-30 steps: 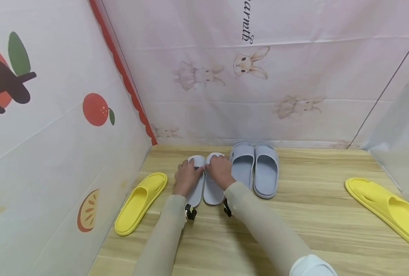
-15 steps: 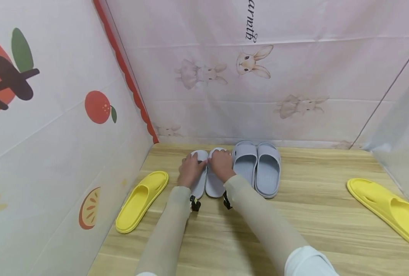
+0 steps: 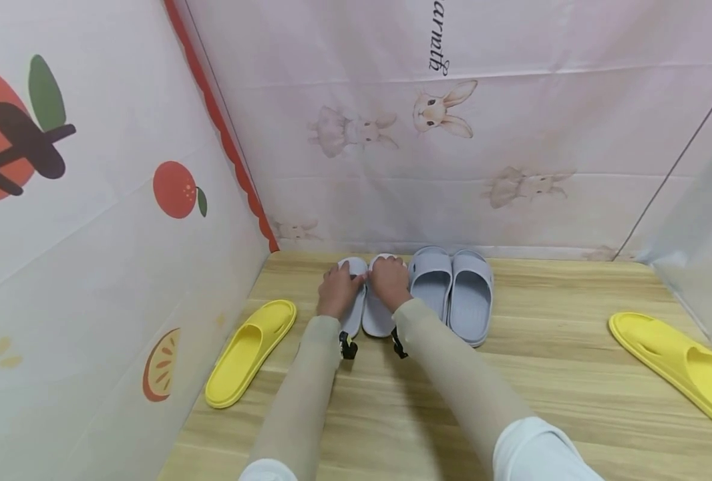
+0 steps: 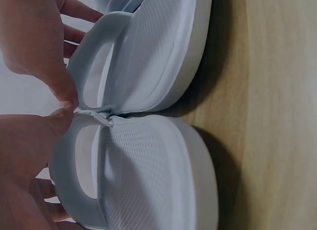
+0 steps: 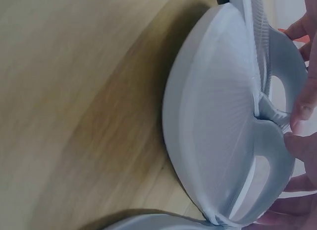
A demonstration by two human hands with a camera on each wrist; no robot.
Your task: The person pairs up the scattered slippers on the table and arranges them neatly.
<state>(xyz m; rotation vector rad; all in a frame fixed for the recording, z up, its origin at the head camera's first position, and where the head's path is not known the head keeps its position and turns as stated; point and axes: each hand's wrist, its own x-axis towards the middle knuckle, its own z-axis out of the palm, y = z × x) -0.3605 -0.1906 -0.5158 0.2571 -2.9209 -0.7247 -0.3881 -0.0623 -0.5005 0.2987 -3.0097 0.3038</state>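
Note:
Two light grey slippers stand side by side on the floor, toes toward the wall, their inner edges touching. Over the strap of the left slipper lies my left hand, gripping it with the thumb at the inner side. My right hand holds the right slipper by its strap in the same way. Both thumbs meet where the straps come together, as the left wrist view shows. That view also has the ribbed footbed of the left slipper. In the right wrist view the right slipper fills the middle.
A larger blue-grey slipper pair stands close on the right. One yellow slipper lies angled by the left wall, another yellow slipper far right. A rabbit-print sheet covers the wall behind the wooden floor.
Both hands have slid the light grey slippers forward toward the back wall, so their heels now end a little ahead of the blue-grey pair's. The yellow slippers stay put.

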